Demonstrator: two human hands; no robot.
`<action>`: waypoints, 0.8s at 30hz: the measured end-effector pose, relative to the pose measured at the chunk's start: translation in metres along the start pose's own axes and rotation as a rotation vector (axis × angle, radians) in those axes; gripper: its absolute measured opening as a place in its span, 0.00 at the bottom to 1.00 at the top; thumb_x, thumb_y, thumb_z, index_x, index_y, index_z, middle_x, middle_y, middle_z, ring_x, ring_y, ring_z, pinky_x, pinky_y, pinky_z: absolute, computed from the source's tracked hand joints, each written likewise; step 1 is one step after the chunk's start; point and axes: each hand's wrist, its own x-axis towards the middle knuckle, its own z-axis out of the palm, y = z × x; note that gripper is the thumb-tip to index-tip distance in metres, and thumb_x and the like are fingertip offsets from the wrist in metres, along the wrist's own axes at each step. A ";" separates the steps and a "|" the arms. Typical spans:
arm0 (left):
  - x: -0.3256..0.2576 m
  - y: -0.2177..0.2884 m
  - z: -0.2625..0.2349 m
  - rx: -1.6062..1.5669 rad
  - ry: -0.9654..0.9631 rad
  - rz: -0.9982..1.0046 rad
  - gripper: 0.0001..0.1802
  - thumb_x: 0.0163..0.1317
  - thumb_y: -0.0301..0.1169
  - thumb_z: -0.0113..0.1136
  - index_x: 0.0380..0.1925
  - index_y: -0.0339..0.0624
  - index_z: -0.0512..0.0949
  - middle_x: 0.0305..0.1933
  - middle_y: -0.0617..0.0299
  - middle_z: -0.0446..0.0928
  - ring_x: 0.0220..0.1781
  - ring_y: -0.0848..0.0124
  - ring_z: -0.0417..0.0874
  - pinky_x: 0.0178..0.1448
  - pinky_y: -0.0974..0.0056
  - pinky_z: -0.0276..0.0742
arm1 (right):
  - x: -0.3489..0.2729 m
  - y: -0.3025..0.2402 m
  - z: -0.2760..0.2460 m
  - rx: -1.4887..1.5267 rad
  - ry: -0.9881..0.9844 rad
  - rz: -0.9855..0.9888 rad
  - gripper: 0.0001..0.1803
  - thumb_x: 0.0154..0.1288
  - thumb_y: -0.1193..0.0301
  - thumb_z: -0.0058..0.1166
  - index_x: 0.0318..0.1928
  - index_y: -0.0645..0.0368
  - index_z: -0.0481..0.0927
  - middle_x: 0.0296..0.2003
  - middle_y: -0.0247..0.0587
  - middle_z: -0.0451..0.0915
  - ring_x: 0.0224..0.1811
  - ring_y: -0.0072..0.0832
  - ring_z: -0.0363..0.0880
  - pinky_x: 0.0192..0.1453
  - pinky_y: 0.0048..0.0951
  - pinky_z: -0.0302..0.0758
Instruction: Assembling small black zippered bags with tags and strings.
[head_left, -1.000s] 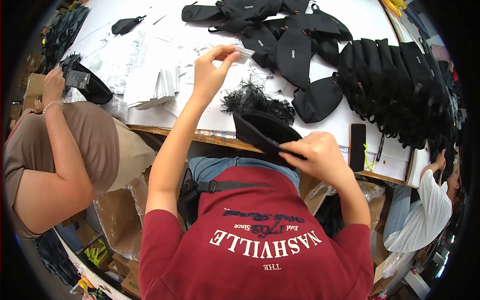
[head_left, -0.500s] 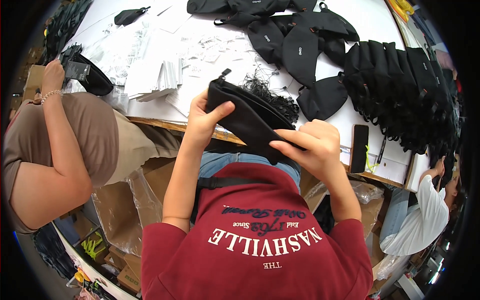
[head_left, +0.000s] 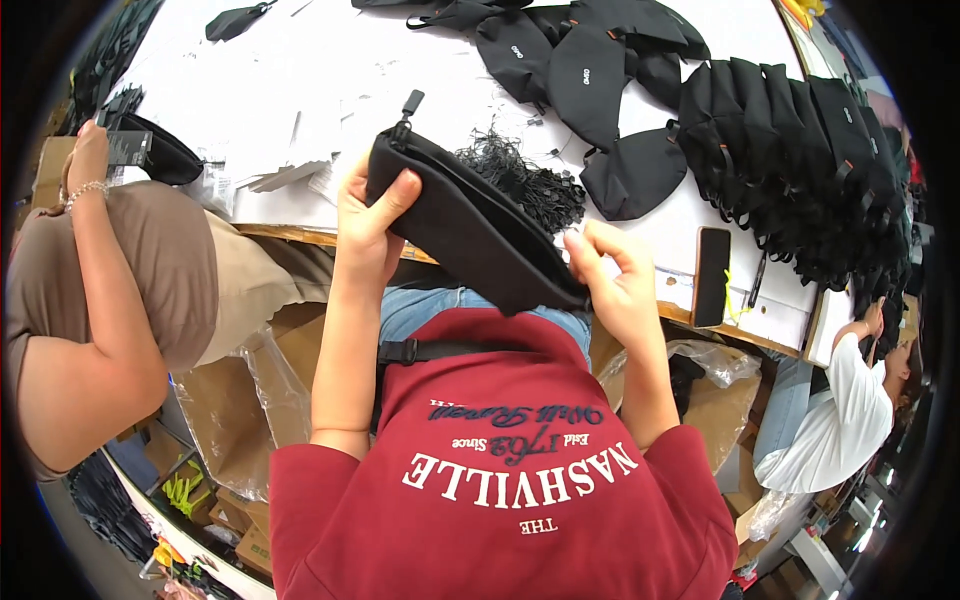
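Observation:
A black zip pouch (head_left: 465,230) is held up over my lap at the table edge, slanting down to the right. Its long mouth gapes along the upper side, and a zipper pull stands up at the left end. My left hand (head_left: 375,215) grips that left end, thumb across the front face and fingers behind. At the lower right end, my right hand (head_left: 615,270) has its fingers curled, thumb and forefinger pinching the pouch's corner. Just beyond the pouch lies a heap of thin black cords (head_left: 535,180) on the table.
More black pouches (head_left: 590,85) lie loosely beyond, with a packed row of them (head_left: 785,150) to the right. A phone (head_left: 711,278) and a pen (head_left: 758,280) rest near the front edge. White paper tags (head_left: 300,150) cover the left. Co-workers sit at both sides; cardboard boxes (head_left: 225,410) stand below.
The pouch has moved slightly left and shows more of its front face. My right hand has shifted from the pouch's front toward its right corner, fingers curling in.

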 end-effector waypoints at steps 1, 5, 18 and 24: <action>0.000 0.003 0.003 0.021 -0.011 -0.042 0.15 0.59 0.27 0.65 0.45 0.36 0.77 0.40 0.62 0.81 0.41 0.74 0.81 0.48 0.70 0.77 | 0.000 0.001 -0.004 0.010 0.005 -0.075 0.12 0.64 0.70 0.57 0.25 0.63 0.76 0.22 0.31 0.73 0.24 0.15 0.66 0.28 0.20 0.62; -0.001 0.007 0.016 0.118 -0.165 -0.287 0.20 0.57 0.30 0.66 0.48 0.35 0.76 0.40 0.64 0.80 0.41 0.78 0.79 0.48 0.72 0.74 | 0.021 -0.032 -0.003 -0.021 0.085 -0.306 0.08 0.60 0.72 0.60 0.40 0.59 0.80 0.40 0.36 0.79 0.28 0.18 0.73 0.33 0.21 0.68; -0.011 -0.007 0.030 0.143 -0.188 -0.472 0.17 0.61 0.40 0.63 0.43 0.39 0.78 0.37 0.68 0.78 0.38 0.81 0.77 0.44 0.75 0.72 | 0.040 -0.067 -0.005 -0.337 -0.127 -0.399 0.08 0.55 0.77 0.62 0.35 0.60 0.76 0.27 0.36 0.74 0.23 0.27 0.75 0.29 0.25 0.71; 0.005 -0.020 0.008 -0.089 0.058 -0.323 0.20 0.67 0.45 0.54 0.40 0.36 0.75 0.33 0.54 0.80 0.30 0.72 0.81 0.36 0.70 0.78 | 0.025 -0.062 0.006 -0.233 -0.340 -0.439 0.09 0.51 0.82 0.62 0.33 0.61 0.79 0.29 0.37 0.78 0.26 0.28 0.76 0.27 0.25 0.69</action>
